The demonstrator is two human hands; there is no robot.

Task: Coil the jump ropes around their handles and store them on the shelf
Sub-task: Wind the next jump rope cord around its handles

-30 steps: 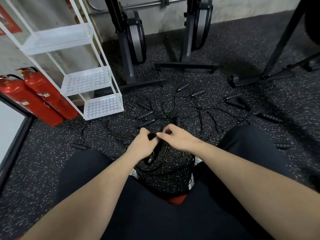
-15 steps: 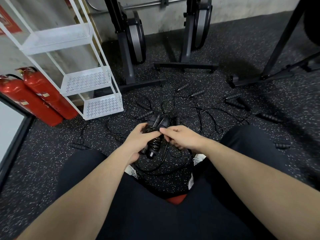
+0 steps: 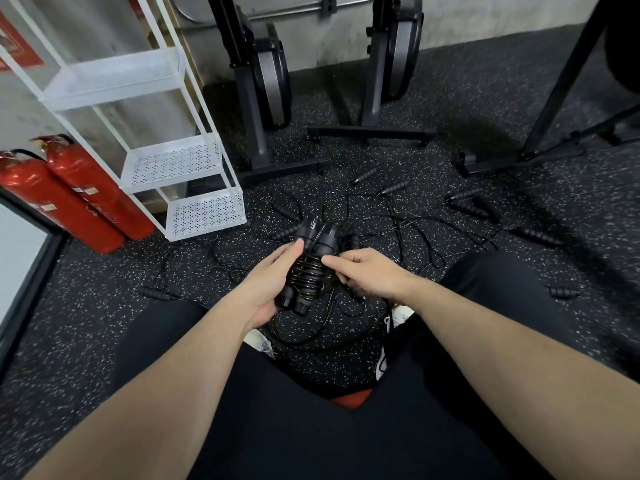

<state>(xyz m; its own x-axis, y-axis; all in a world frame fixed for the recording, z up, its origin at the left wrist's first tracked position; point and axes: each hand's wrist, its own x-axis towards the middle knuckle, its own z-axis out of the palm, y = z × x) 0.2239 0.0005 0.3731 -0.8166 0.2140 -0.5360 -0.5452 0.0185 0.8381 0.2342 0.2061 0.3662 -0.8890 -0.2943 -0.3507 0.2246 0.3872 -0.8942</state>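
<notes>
Gripped in the left hand [image 3: 268, 292] above the speckled floor [image 3: 104, 306]: two black handles [image 3: 313, 251] side by side, cord [image 3: 308, 275] coiled round their middles, with the right hand [image 3: 363, 273] pinching that cord just beside the coils. Spread on the floor beyond: a tangle of loose jump ropes [image 3: 398, 230], at least eight more handles visible. To the left, a white shelf [image 3: 204, 213] with three perforated tiers and two red fire extinguishers [image 3: 69, 199]; behind, two dark machine stands [image 3: 263, 98].
</notes>
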